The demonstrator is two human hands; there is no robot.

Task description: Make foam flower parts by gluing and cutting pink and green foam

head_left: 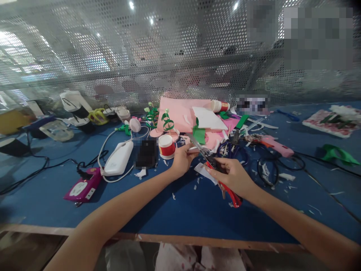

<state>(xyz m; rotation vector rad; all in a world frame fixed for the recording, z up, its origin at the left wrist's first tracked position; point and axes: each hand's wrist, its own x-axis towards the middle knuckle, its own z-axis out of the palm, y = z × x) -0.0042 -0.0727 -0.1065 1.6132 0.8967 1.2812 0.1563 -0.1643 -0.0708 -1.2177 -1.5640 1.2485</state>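
Closes the right hand [235, 177] in a full grip around the red handles of the scissors [208, 162], with fingers curled over the upper loop and blades slanting up and to the left above the worktop [183, 210]. Pinches a small pale scrap [193, 149] in the left hand [182, 160], thumb and fingertips pressed together on it, right at the blade tips; cannot tell whether the blades touch it. Holds both just above a white paper piece [203, 171] lying flat on the blue surface, among scattered white snippets [173, 195]. Has a red-and-white paper cup [166, 146] standing upright just left of the left hand, a white power bank [118, 160] with its cable further left, and a magenta device [81, 188] nearer the front edge. Shows, behind the hands, a green paper piece [199, 134], a pink sheet [177, 113], a green spiral [167, 122] and a second cup [220, 106] on its side; to the right, a pink glue gun [272, 145] among black cords [299, 162]. Ends at a perforated metal screen [141, 56] along the far side.
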